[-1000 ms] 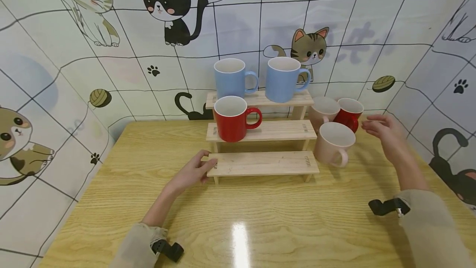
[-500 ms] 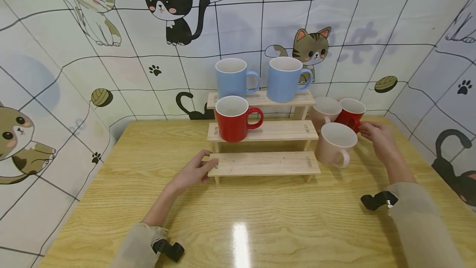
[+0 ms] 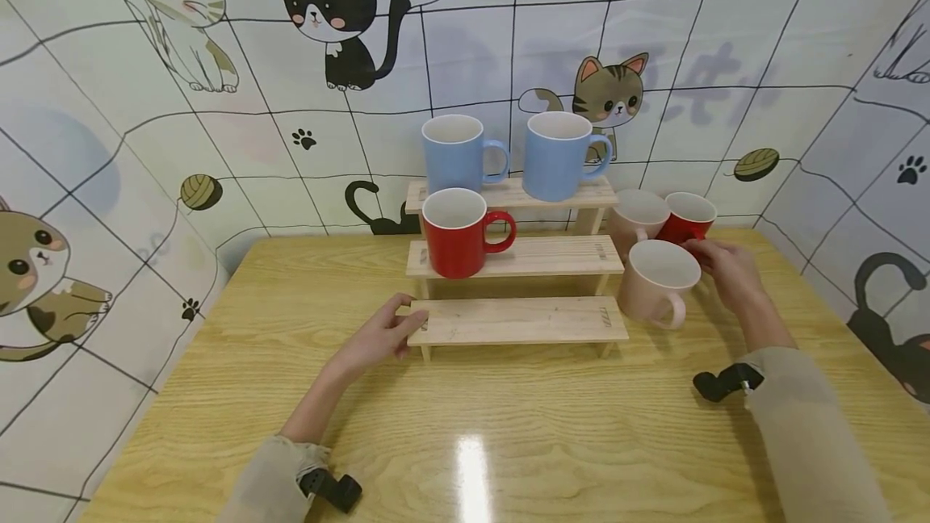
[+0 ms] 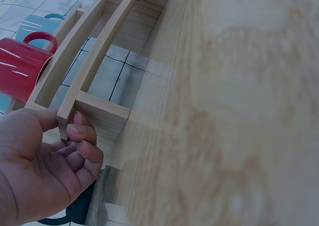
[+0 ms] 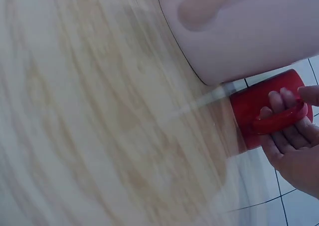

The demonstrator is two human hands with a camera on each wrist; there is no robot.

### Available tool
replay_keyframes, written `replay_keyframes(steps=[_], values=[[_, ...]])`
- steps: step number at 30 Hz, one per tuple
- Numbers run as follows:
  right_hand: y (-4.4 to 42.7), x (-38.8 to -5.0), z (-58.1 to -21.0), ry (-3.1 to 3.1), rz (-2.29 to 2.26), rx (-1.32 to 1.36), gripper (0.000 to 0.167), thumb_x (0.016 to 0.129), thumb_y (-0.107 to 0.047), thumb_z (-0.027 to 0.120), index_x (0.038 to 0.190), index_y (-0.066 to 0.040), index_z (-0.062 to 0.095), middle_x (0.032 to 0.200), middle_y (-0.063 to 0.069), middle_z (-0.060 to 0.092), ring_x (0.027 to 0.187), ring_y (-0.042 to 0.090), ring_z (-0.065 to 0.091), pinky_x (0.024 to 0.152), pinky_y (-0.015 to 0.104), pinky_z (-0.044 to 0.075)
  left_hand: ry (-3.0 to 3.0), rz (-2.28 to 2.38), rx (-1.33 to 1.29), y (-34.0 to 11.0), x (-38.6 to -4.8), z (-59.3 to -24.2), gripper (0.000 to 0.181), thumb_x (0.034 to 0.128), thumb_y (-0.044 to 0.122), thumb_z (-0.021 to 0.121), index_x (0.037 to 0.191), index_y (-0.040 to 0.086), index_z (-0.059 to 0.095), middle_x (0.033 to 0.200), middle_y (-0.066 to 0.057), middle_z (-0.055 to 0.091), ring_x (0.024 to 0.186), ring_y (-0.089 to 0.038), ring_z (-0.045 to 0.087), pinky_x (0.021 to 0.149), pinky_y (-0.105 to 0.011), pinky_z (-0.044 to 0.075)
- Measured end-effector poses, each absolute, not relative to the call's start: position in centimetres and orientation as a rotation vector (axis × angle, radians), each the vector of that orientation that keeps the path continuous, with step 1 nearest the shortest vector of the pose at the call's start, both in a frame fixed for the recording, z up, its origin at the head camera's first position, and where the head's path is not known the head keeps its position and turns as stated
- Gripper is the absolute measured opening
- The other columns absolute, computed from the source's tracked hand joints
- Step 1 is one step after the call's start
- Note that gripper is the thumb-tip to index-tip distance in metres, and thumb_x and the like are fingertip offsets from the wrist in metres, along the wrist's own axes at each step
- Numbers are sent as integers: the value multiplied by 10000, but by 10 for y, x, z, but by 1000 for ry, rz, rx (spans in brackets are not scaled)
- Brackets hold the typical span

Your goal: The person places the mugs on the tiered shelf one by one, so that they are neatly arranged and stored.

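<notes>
My left hand (image 3: 374, 336) pinches the left end of the lowest board of a three-step wooden shelf (image 3: 519, 321). In the left wrist view, the thumb is on one side of that board (image 4: 89, 69) and curled fingers are on the other. At the right, my right hand (image 3: 730, 271) grips the handle of a red mug (image 3: 679, 229) standing upright on the table. The right wrist view shows fingers through the handle (image 5: 281, 122) and the thumb against it. A pale pink mug (image 3: 643, 297) stands nearer, partly in front of the red one; another pink mug (image 3: 630, 223) is beside it.
Two blue mugs (image 3: 452, 156) stand on the top step, handles to the right. Another red mug (image 3: 454, 239) sits at the left of the middle step. Behind the wooden table (image 3: 552, 434) rises a wall covering (image 3: 472, 47) with cat drawings.
My right hand has moved left and in to the red mug and taken hold of its handle. The left hand stays at the shelf's end.
</notes>
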State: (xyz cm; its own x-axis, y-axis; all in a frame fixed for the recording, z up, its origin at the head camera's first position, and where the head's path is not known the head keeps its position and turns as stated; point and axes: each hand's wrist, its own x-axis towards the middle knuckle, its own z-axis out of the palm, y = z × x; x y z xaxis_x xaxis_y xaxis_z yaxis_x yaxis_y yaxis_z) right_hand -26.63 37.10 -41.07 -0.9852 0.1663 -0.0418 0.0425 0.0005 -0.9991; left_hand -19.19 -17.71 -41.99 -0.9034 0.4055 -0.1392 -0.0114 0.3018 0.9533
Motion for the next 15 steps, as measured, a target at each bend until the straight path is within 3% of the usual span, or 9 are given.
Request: replay_keyframes(steps=[6,15], values=[[370,-267,-413,-1977,2280,-359,182,962,-225,720,783,-231,755,828,-119,680,762,0,639,711,115,511,2212,1643,369,-178,-190,-420,334,1073,304,531,1260,63,394,726,-20,438,602,-186,445,641,-308,412],[371,-266,-412,-1923,2094,-609,295,930,-29,582,652,-119,626,613,-51,603,564,63,582,577,159,508,2214,1649,386,-178,-190,-421,326,1075,293,529,1245,47,399,715,-18,427,596,-175,455,629,-306,423]])
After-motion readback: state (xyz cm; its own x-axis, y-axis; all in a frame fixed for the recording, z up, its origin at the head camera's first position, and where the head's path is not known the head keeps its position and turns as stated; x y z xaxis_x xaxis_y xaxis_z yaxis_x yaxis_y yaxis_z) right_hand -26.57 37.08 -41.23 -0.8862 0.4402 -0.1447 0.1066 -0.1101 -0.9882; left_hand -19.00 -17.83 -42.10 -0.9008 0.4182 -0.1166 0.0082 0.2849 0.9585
